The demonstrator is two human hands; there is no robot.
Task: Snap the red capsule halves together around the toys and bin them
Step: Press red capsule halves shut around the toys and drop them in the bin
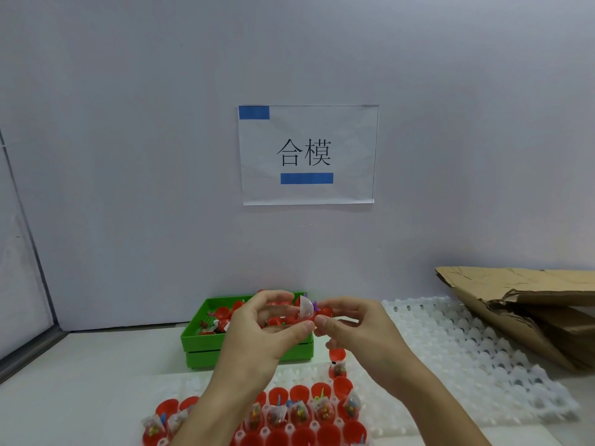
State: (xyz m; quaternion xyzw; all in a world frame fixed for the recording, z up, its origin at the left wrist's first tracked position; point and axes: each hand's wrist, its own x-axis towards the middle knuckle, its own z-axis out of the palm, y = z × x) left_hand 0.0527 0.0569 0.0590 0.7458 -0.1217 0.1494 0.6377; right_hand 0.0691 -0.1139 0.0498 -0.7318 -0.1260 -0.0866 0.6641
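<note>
2 hands met at the centre of the frame, above a green bin [199,341]. The left hand [257,329] and the right hand [357,333] both pinched a red capsule [317,312], thumbs touching, with a clear toy packet [305,306] sticking up from it. Finished red capsules [222,312] lay in the bin. At the lower centre, a white tray [483,365] held open red capsule halves [322,408] filled with bagged toys. Flattened cardboard [531,304] sat at the right, and a paper sign [307,154] hung on the wall.

A white table [96,375] bears a green bin [199,344], white trays [467,358] and cardboard [515,304].
</note>
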